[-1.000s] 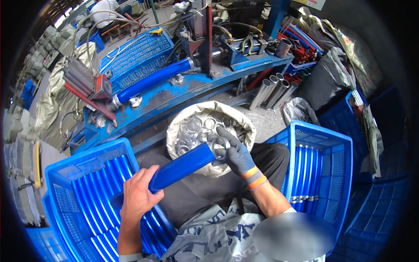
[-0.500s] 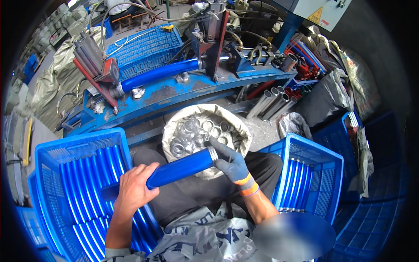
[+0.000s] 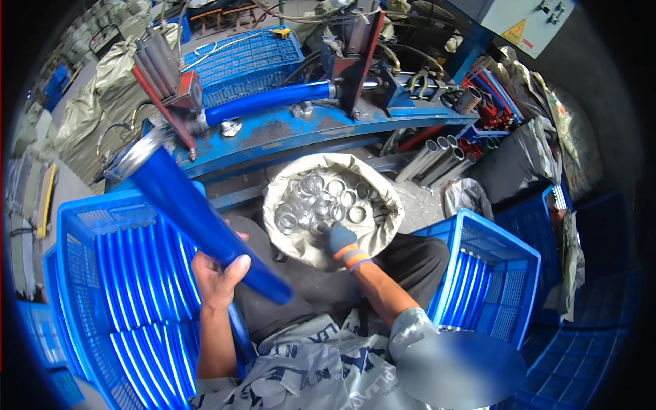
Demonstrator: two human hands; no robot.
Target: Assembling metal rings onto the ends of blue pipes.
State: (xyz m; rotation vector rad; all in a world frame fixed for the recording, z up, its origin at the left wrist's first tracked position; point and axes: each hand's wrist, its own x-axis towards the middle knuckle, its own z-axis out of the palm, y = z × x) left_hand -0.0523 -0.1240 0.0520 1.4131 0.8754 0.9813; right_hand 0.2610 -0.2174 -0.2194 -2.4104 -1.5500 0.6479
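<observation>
Loosely piled metal rings (image 3: pixel 312 184), glossy blue tube (image 3: pixel 193 217)

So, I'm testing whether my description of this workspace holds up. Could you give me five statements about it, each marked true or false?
1. The left hand grips a blue tube. True.
2. Both hands are bare. False: the right hand wears a glove.
3. The right hand is at a pale sack of metal rings. True.
4. The gripped tube's upper end is plain blue. False: that end is silver-coloured.
5. The crate on the person's left contains blue tubes. True.
</observation>
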